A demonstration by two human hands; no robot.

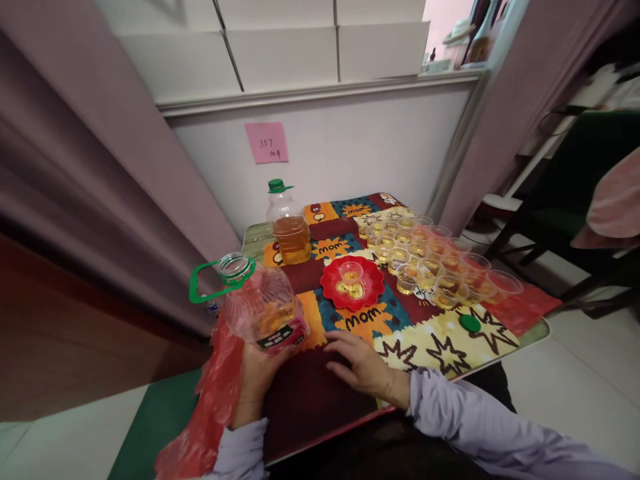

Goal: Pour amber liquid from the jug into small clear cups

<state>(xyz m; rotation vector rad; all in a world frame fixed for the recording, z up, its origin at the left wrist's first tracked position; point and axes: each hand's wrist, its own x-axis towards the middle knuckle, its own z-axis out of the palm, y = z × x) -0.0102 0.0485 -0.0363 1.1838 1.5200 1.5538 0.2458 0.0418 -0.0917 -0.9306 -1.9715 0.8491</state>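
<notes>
1. The left hand (257, 377) grips an uncapped, tilted oil bottle (260, 303) at lower centre-left of the frame; its label is too blurred to read.
2. The right hand (363, 363) lies flat, fingers spread, holding nothing, on the surface (320, 400).
3. The cloth's print reads "MOM" (363, 319).
4. Just above, a red plate (353, 283) carries a small clear cup (351, 273).
5. A green cap (470, 323) lies lower right.
6. Rows of filled cups (430, 257) crowd the right side.
7. A capped second bottle (289, 227) stands behind.
8. A pink note (267, 142) on the wall reads "357".
</notes>
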